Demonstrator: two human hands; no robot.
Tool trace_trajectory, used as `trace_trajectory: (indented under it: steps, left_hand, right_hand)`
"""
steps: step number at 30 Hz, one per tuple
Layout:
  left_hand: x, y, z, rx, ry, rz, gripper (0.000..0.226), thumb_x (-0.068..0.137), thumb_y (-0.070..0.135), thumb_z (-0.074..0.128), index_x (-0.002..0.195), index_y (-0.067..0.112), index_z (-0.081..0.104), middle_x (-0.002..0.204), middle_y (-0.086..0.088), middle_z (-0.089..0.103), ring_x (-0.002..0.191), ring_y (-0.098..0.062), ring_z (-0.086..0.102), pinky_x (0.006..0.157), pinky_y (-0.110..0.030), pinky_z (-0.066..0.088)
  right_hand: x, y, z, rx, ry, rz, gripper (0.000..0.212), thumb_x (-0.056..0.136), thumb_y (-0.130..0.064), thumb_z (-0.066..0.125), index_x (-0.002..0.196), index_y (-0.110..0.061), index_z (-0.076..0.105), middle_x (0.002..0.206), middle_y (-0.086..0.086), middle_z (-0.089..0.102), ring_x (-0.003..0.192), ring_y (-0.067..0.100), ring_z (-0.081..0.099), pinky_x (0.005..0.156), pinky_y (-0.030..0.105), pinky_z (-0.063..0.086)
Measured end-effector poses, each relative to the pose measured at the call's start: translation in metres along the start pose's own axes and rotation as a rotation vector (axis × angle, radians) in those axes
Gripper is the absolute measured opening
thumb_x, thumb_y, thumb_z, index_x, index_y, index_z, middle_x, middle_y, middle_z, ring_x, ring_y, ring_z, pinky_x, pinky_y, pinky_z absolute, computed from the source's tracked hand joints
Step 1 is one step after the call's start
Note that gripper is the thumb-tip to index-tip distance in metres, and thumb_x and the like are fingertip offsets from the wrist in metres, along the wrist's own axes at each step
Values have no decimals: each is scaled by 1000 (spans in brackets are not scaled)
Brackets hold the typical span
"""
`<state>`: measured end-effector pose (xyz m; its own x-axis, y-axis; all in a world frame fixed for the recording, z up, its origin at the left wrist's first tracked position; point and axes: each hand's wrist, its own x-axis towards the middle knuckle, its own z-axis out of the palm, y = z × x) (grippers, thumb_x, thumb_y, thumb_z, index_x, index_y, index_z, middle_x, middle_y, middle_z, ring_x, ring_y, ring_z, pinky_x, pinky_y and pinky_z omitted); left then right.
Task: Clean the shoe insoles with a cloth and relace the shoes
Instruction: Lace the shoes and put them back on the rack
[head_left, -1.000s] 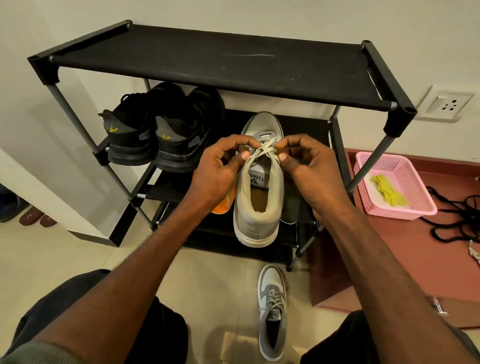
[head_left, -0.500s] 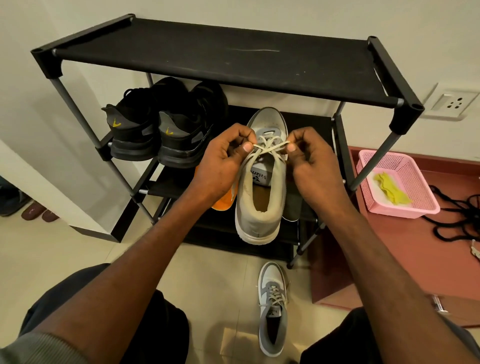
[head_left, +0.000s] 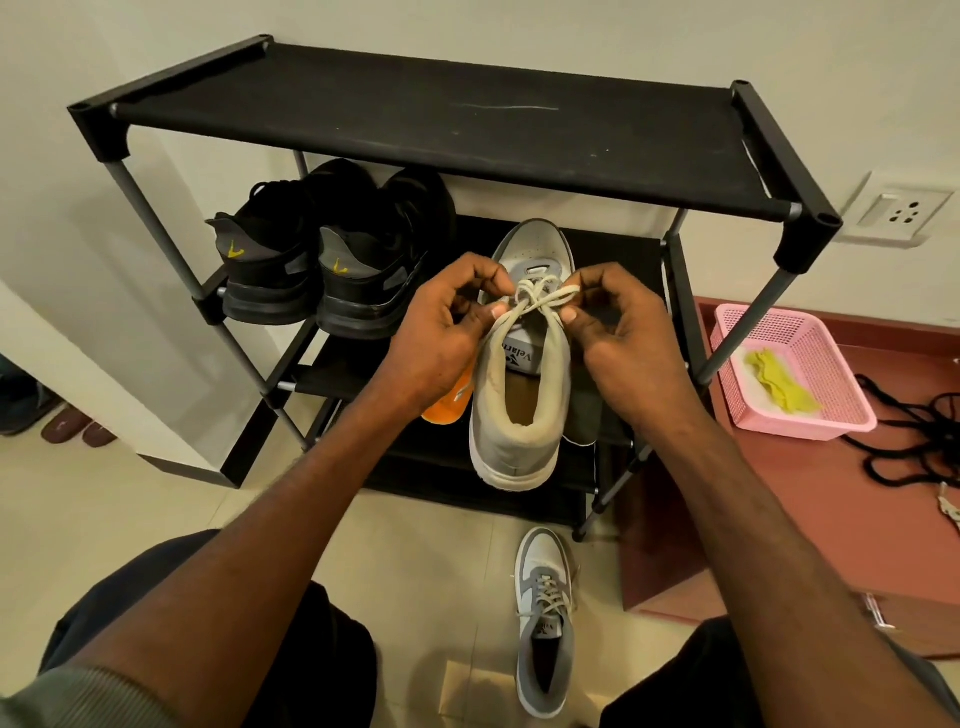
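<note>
Grey shoe (head_left: 519, 415) sits heel toward the camera, toe pointing into the middle tier of the black shoe rack (head_left: 415, 119), between both hands. Left hand (head_left: 441, 332) is curled, thumb and fingers pinching the cream lace (head_left: 537, 299) at the left of the tongue. Right hand (head_left: 623, 332) is likewise curled, pinching the lace on the right. Lace crosses in a knot with loops between the two hands, above the tongue label.

Shoe upper is light grey with a cream collar lining and white sole; the insole inside appears tan. Matching second grey shoe (head_left: 545, 629) stands on the floor below, between the person's knees, already laced, well apart from the hands.

Black sneakers (head_left: 322, 260) occupy the same tier to the left, near the left hand but not touching it. An orange item (head_left: 449, 408) shows under the left wrist; what it is cannot be told. Rack's right post stands just beside the right forearm. Pink basket (head_left: 831, 374) holding a yellow cloth (head_left: 779, 384) rests on the reddish step to the right, with a black cord (head_left: 914, 436) beyond it.
</note>
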<state>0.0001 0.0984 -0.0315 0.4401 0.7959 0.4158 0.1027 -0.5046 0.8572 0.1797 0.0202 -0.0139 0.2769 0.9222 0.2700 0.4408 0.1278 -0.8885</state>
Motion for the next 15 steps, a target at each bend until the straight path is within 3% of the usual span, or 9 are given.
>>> trace_trajectory:
  steps: [5, 9, 12, 15]
  left_hand:
    - [2, -1, 4, -22, 30, -25, 17, 97, 3, 65, 114, 3, 67, 109, -9, 69, 103, -22, 68, 90, -34, 59]
    - [2, -7, 8, 58, 75, -26, 13, 95, 17, 70, 108, 17, 72, 107, -2, 67, 99, -17, 64, 91, -42, 58]
    - [3, -5, 9, 54, 80, -41, 8, 98, 15, 66, 105, 16, 70, 104, -2, 66, 98, -17, 64, 88, -42, 58]
    - [2, 2, 7, 23, 85, -24, 8, 103, 7, 56, 106, 8, 64, 98, 0, 66, 92, -10, 64, 81, -26, 56]
  right_hand:
    - [1, 2, -1, -25, 13, -8, 22, 98, -11, 68, 118, -21, 69, 109, -12, 67, 105, -3, 61, 80, 18, 55]
    - [0, 2, 1, -33, 18, -36, 20, 98, -9, 68, 113, -22, 70, 106, -13, 67, 101, -9, 60, 78, 9, 52]
    - [0, 3, 2, -38, 50, -43, 18, 100, -10, 64, 113, -22, 68, 104, -12, 67, 100, -4, 62, 82, 14, 52]
    - [1, 3, 4, 31, 112, 0, 16, 104, -11, 57, 112, -25, 62, 109, -5, 68, 103, 4, 66, 88, 24, 56]
